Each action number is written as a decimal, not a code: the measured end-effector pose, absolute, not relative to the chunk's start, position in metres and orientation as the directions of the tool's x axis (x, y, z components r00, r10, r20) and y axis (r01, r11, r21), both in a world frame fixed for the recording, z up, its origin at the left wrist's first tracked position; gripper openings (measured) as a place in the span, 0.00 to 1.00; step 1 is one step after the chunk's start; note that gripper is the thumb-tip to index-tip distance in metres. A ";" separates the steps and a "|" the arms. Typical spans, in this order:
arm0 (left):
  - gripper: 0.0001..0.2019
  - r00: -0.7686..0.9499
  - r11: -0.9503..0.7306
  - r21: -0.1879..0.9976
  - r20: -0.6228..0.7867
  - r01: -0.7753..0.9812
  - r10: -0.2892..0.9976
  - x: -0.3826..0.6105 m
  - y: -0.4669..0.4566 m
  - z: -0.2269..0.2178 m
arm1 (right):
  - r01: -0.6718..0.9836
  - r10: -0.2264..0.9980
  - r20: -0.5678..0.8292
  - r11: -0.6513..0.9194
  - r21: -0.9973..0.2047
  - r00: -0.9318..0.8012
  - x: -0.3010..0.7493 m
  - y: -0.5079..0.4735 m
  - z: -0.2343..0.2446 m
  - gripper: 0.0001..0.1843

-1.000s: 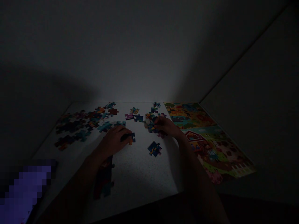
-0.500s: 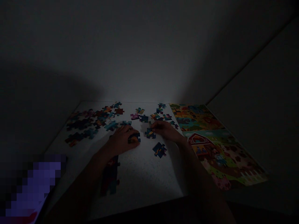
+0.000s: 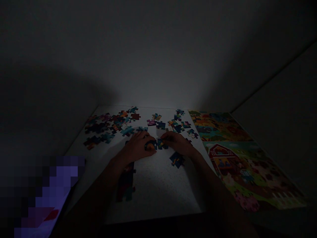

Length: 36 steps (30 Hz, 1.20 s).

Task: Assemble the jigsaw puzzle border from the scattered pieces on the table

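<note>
Left hand, right hand closer; fingers pinch jigsaw pieces on white table.

We can read no words, numbers, brands or signs here. The farmyard picture sheet and the jigsaw pieces show no lettering that we can make out in this dim light, and the pixelated purple patch at the lower left is too blurred to read.
</note>
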<state>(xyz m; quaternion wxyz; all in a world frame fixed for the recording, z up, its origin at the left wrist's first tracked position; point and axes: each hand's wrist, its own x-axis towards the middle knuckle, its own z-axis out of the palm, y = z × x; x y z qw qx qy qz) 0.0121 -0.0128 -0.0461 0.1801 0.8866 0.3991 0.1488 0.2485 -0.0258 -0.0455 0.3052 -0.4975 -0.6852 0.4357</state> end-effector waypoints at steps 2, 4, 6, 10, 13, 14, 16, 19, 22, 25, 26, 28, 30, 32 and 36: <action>0.18 0.642 -0.621 0.435 0.118 0.652 0.758 0.012 -0.013 -0.045 | 0.403 0.940 -0.046 0.100 -0.910 -0.338 0.248 -0.028 -0.044 0.12; 0.18 0.645 -0.626 0.427 0.121 0.652 0.754 0.012 -0.014 -0.044 | 0.402 0.930 -0.066 0.092 -0.911 -0.361 0.248 -0.030 -0.044 0.16; 0.19 0.644 -0.628 0.415 0.123 0.658 0.755 0.013 -0.013 -0.045 | 0.429 0.929 -0.057 0.114 -0.896 -0.367 0.248 -0.030 -0.045 0.19; 0.18 0.643 -0.631 0.407 0.128 0.660 0.755 0.013 -0.013 -0.046 | 0.515 0.934 -0.013 0.185 -0.837 -0.357 0.249 -0.030 -0.047 0.22; 0.18 0.642 -0.630 0.412 0.131 0.658 0.756 0.013 -0.013 -0.046 | 0.554 0.923 -0.013 0.220 -0.803 -0.386 0.249 -0.031 -0.043 0.23; 0.19 0.640 -0.628 0.414 0.130 0.659 0.757 0.013 -0.013 -0.046 | 0.563 0.919 -0.018 0.227 -0.795 -0.395 0.249 -0.032 -0.042 0.23; 0.19 0.639 -0.625 0.417 0.125 0.661 0.759 0.013 -0.013 -0.046 | 0.583 0.915 -0.019 0.241 -0.776 -0.404 0.249 -0.033 -0.039 0.22; 0.19 0.641 -0.620 0.430 0.115 0.657 0.759 0.013 -0.013 -0.045 | 0.609 0.913 0.001 0.273 -0.745 -0.408 0.248 -0.032 -0.039 0.21; 0.18 0.634 -0.608 0.444 0.107 0.658 0.766 0.013 -0.014 -0.044 | 0.604 0.909 0.020 0.292 -0.742 -0.416 0.248 -0.031 -0.041 0.20; 0.20 0.629 -0.598 0.443 0.092 0.668 0.772 0.013 -0.014 -0.043 | 0.596 0.905 0.033 0.307 -0.742 -0.424 0.247 -0.031 -0.044 0.20; 0.20 0.630 -0.599 0.441 0.092 0.669 0.771 0.013 -0.014 -0.043 | 0.597 0.904 0.037 0.312 -0.739 -0.427 0.247 -0.031 -0.044 0.20; 0.20 0.635 -0.608 0.435 0.100 0.665 0.766 0.013 -0.014 -0.044 | 0.595 0.901 0.048 0.324 -0.735 -0.432 0.246 -0.031 -0.045 0.19; 0.20 0.636 -0.616 0.430 0.115 0.661 0.763 0.013 -0.013 -0.046 | 0.587 0.898 0.056 0.331 -0.739 -0.437 0.246 -0.031 -0.046 0.19; 0.19 0.637 -0.621 0.428 0.126 0.656 0.760 0.013 -0.013 -0.047 | 0.581 0.897 0.063 0.336 -0.741 -0.438 0.246 -0.031 -0.047 0.20; 0.18 0.635 -0.631 0.420 0.150 0.653 0.757 0.012 -0.013 -0.048 | 0.593 0.893 0.070 0.352 -0.724 -0.445 0.247 -0.030 -0.049 0.20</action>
